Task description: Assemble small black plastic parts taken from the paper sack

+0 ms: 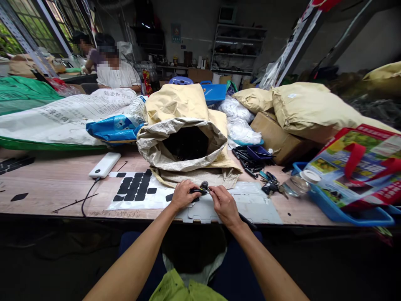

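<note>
Both hands meet over a grey sheet [260, 208] at the table's front edge. My left hand [183, 195] is closed round a small black part [204, 184] with a rounded knob on top. From the other side my right hand [224, 205] is closed in a pinch against that part; what lies between its fingertips is too small to make out. Just beyond the hands, an open paper sack [184, 166] lies with its mouth towards me and a dark inside. Left of my left hand, black rounded pads [133, 186] stick in rows on a white backing sheet.
A white power bank [104, 164] with a cable lies at left. To the right are black pen-like pieces [247, 161], keys [271, 183], a clear jar [296, 185] and a blue basket [338, 213] holding a printed bag. Large sacks line the back; two people sit beyond.
</note>
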Demonstrator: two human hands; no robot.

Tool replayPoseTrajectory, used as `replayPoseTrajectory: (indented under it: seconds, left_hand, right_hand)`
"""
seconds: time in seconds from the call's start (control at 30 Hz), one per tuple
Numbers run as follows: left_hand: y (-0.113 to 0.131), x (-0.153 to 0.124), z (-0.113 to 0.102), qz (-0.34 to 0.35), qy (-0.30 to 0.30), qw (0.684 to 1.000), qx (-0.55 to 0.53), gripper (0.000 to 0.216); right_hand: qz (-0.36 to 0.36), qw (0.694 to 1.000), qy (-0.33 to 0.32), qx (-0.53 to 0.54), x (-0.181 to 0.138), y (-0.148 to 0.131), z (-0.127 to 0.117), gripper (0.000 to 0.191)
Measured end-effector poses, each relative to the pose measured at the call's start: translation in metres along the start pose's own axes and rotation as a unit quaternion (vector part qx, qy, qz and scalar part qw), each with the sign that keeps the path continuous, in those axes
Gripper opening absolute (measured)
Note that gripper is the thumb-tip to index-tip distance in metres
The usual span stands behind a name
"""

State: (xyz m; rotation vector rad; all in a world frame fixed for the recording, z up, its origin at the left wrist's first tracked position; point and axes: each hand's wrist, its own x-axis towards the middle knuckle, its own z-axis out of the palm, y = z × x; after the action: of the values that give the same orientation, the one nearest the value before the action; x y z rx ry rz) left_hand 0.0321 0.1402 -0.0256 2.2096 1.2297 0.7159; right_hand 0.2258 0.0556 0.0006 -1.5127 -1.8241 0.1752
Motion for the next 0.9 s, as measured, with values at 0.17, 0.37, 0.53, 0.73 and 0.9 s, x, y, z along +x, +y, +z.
replayPoseTrajectory:
  seconds: [0.17, 0.37, 0.53, 0.73, 0.9]
  left_hand:
    - [0.001, -0.001, 0.000, 0.001, 0.001, 1.000, 0.009, 0.016]
    - [0.003, -0.002, 0.001, 0.006, 0.004, 1.000, 0.003, 0.016]
    - [0.003, -0.001, 0.002, 0.001, 0.006, 1.000, -0.006, 0.014]
    - [0.001, -0.001, 0.003, 0.011, 0.010, 1.000, 0.007, 0.014]
    - [0.002, -0.002, 0.002, 0.011, 0.008, 1.000, 0.025, 0.016]
  right_hand:
    - [-0.009, 0.999, 0.007, -0.049, 0.000, -0.014, 0.003, 0.033]
    - [0.018, 0.998, 0.016, -0.059, -0.001, -0.014, -0.004, 0.031]
    - [0.023, 0.998, 0.002, -0.060, -0.005, -0.007, -0.008, 0.030]
    - [0.053, 0.994, 0.013, -0.092, 0.014, 0.019, -0.016, 0.028]
    - [0.064, 0.978, -0.046, -0.193, 0.045, 0.061, -0.023, 0.023]
